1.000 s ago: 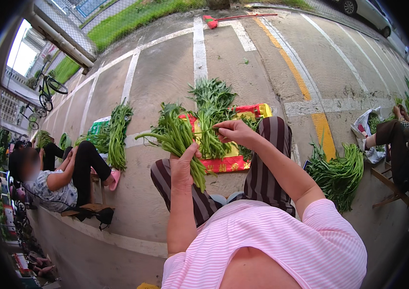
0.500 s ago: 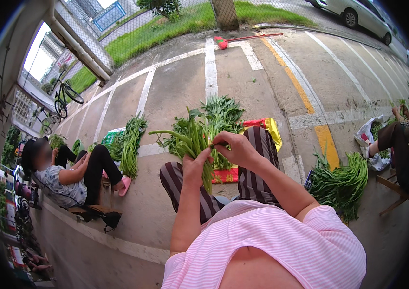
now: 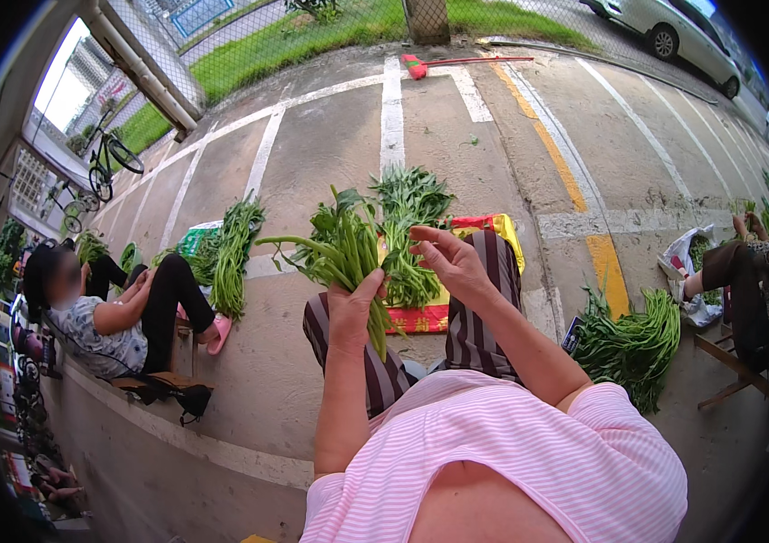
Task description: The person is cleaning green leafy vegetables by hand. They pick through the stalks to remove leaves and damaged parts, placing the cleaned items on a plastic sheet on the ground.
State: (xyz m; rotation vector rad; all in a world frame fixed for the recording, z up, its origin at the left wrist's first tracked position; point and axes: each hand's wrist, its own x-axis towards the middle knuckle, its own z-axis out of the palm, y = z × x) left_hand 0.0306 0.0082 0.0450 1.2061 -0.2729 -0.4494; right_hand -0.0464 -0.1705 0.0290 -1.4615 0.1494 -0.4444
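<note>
Sitting on the pavement in a pink striped shirt and striped trousers, the person works with both hands raised in front of the knees. Their left hand [image 3: 354, 310] is closed tightly round the stems of a bunch of leafy greens [image 3: 341, 252], held upright with the leaves fanning out above the fist and leaning a little to the left. Just beside it, the right hand [image 3: 452, 262] hovers with fingers curled and loosely spread, its fingertips pinching at a stem near the top of the bunch; whether it holds anything firmly I cannot tell.

Below and behind the hands lies a red and yellow cloth [image 3: 484, 226] on the ground, with more loose greens [image 3: 410, 213] piled on it. To the person's right, a heap of long green stalks [image 3: 633, 339] rests on the concrete near a yellow painted line [image 3: 609, 271]. To the left, another person [image 3: 99, 312] sits on the kerb with a further bundle of greens [image 3: 235, 253] beside their legs. Farther off stand a parked bicycle [image 3: 108, 163], a wire fence, and a light-coloured car [image 3: 674, 36].
</note>
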